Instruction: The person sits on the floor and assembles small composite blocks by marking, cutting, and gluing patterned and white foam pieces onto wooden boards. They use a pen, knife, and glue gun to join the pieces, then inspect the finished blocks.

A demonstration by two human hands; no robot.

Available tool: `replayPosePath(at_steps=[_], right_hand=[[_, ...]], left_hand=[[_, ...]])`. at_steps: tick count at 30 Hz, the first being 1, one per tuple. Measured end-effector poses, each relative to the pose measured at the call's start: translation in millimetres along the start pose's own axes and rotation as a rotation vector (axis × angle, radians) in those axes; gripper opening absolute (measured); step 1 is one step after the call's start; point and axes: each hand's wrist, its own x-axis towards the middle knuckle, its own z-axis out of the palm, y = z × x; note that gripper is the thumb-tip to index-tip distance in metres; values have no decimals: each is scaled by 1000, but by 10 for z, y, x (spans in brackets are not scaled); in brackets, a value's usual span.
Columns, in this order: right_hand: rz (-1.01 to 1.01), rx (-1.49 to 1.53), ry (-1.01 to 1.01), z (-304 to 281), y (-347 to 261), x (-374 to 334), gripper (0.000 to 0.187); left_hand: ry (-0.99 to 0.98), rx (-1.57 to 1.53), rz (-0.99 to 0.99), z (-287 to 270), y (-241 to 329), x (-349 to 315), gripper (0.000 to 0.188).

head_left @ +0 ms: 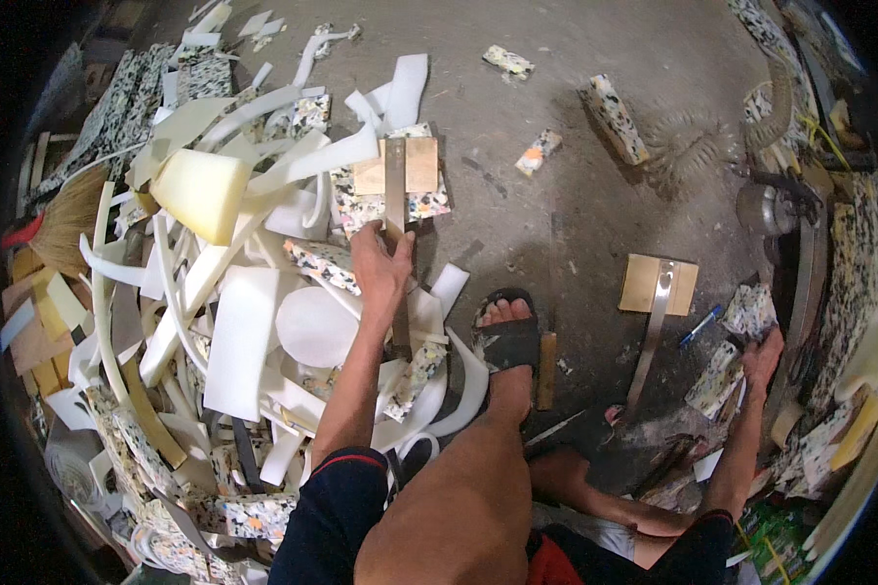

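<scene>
My left hand is closed on a flat metal strip, thumb on one side and fingers on the other. The strip runs over a tan rectangular board, which rests on a speckled foam slab. Out to the right, my right hand grips a speckled foam block by its lower edge. Another speckled block lies beside that hand, with a blue pen close by. A second tan board with a metal strip across it sits on the floor between my hands.
White foam offcuts heap up on the left, with a yellowish foam chunk and a straw broom. My sandalled foot stands mid-floor. Loose foam pieces, a coiled hose and a metal tool lie farther right.
</scene>
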Motion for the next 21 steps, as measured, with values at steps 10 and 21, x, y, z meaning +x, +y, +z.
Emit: replayPosePath(at_steps=[10,21], right_hand=[[39,343,94,-223,-1616,-1007,20],[31,1234,-627,-184,-3994,-1763,37]], left_hand=[[-149,-365,-422,236,-176,113,37],[-482,-924,-482,375,1178,-437,35]])
